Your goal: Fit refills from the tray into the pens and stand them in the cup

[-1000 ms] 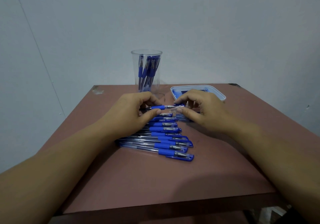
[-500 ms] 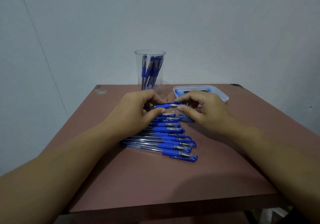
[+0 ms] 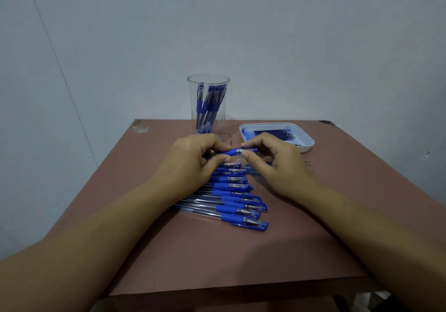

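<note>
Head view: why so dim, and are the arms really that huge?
Head view: dim, bluish light; soft shadows on the table between the arms; the wide lens swells the forearms at the lower corners; print on the lying pens is blurred.

The cup (image 3: 193, 104) is clear, glossy plastic with a smooth wall that shows pale highlights. The pens (image 3: 231, 198) lying in a row have transparent, shiny plastic barrels, matt blue grips that look rubbery, clear caps with blue clips, and silvery metal-looking tips under the caps. The raised pen (image 3: 237, 152) shows the same matt blue grip and a bright, silvery band. The tray (image 3: 309, 143) is white, smooth plastic with a slight sheen, and the refills (image 3: 272, 132) in it are dark, thin plastic tubes. The table (image 3: 217, 258) has a reddish-brown, matt, smooth top like laminate, chipped pale at its far left corner. The wall (image 3: 313, 46) is matt and pale.
</note>
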